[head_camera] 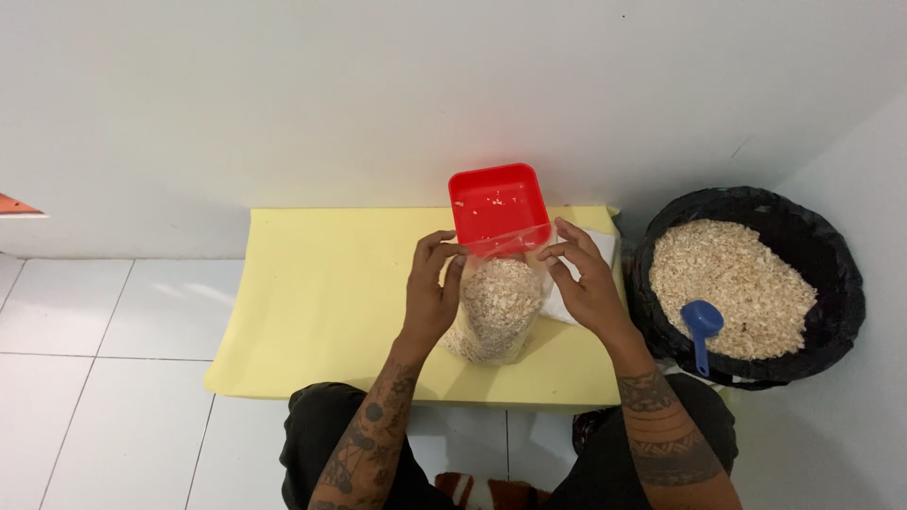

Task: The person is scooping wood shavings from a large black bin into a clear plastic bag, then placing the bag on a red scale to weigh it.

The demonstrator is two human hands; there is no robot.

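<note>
On a yellow foam table (pixel 321 312), left hand (pixel 430 293) and right hand (pixel 586 283) pinching shut the mouth of a clear plastic bag of pale wood shavings (pixel 493 307), square red plastic container (pixel 499 208) just behind, black shavings-filled sack (pixel 831 255) with blue plastic scoop (pixel 701 326) alongside

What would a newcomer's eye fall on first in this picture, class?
The bright red tub at the far edge of the yellow mat. In front of it, the left hand and right hand pinch the top of a clear bag of pale flakes. At right, a black sack of flakes holds a blue scoop.
</note>
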